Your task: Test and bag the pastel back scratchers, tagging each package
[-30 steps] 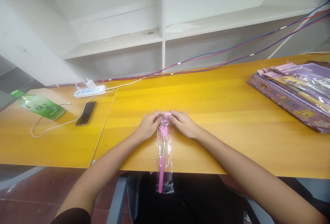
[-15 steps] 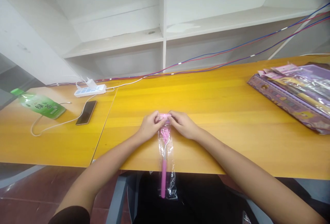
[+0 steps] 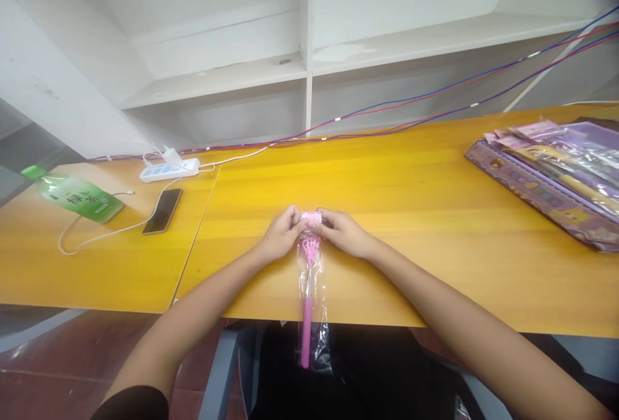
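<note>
A pink back scratcher (image 3: 307,307) with a claw-shaped head and metal rod lies inside a clear plastic bag (image 3: 319,278). The bag's pink printed top (image 3: 312,217) is pinched between my two hands. My left hand (image 3: 282,233) closes thumb and fingers on its left end. My right hand (image 3: 344,233) grips the right end the same way, thumb lying across the front. The claw points up toward my hands, and the handle's lower end reaches past the table's front edge over my lap.
A green bottle (image 3: 80,195), a phone (image 3: 163,211) and a white power strip (image 3: 169,170) are at the left on the yellow table (image 3: 411,194). Packaged items (image 3: 561,162) lie on a purple box (image 3: 541,197) at the right. Cables (image 3: 377,109) run along the back below white shelves.
My fingers have shifted slightly on the bag's top, and more of its pink printed strip shows between them. The back scratcher sits almost unchanged.
</note>
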A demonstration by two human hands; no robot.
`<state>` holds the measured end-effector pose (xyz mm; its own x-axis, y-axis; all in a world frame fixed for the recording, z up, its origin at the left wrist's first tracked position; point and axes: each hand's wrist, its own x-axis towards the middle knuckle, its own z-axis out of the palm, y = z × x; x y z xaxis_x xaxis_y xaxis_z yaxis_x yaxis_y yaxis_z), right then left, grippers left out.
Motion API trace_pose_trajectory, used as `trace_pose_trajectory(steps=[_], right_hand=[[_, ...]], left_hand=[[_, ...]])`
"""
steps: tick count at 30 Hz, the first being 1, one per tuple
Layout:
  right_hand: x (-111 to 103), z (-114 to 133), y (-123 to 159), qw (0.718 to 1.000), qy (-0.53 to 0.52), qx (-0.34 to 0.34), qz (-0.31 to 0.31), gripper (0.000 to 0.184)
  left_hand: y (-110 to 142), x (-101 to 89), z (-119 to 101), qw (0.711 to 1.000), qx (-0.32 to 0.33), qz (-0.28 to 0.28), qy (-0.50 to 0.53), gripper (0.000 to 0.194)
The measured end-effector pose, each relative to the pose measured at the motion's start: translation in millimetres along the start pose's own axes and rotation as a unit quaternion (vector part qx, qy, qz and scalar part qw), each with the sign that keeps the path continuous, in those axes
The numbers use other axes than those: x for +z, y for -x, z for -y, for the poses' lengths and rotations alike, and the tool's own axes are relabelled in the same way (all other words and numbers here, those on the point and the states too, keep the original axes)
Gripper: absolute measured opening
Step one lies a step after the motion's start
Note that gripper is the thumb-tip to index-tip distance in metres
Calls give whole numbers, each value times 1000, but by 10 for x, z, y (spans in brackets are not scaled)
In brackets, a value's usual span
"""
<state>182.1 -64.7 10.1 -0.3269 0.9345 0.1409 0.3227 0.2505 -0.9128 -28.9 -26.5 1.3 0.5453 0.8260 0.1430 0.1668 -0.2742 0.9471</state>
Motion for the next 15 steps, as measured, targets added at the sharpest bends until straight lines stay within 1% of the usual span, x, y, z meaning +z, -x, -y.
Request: trace_pose_trajectory(steps=[3,7,10,11,13,15], right_hand=[[-59,5,-1,1000,8,-4,3,40],[-153,-73,-12,1000,26,2,3,32],[-219,-116,-33,999,49,8,-21,27],[-241,-100,-34,997,64,11,-35,28],[-268,-8,-8,994,96,23,-54,33],[-239,148,72,989,140,32,-38,41]], left_hand=[[-30,-30,17,1000,-14,-9,18,36],[-71,-96,44,998,-36,-21,43,32],[-101,-132,86,997,-61,-24,52,23],[-115,-141,99,996,-67,-37,52,21],[-147,-159,112,993,-67,-83,59,21],[-181,-179,102,986,-58,-135,83,29]])
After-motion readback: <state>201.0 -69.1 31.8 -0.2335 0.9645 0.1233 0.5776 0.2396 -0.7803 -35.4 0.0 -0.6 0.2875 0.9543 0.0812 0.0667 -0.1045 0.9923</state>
